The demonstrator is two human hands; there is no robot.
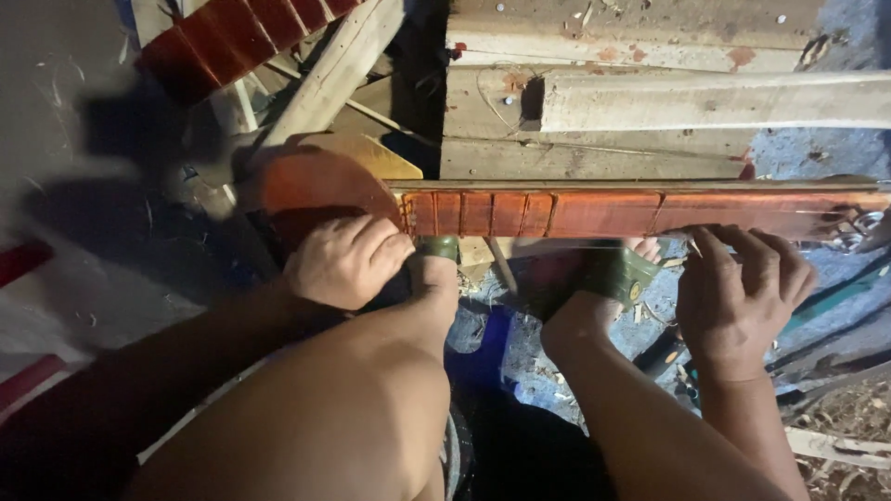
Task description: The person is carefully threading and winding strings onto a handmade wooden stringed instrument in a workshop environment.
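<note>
A reddish-brown stringed instrument lies sideways across the view, its fretted neck (594, 213) running right from a rounded body (311, 190). My left hand (345, 262) is closed in a fist at the joint of body and neck. My right hand (742, 288) curls its fingers under the neck near the headstock (858, 227), where metal tuning pegs show. Both of my feet, in green sandals (617, 271), sit under the neck. What the left fist holds is hidden.
Rough wooden planks (650, 102) and offcuts are stacked behind the instrument. Another red fretted neck (232, 37) leans at the upper left. Wood shavings and thin rods (835, 371) lie on the floor at the right. Grey floor (65, 139) spreads left.
</note>
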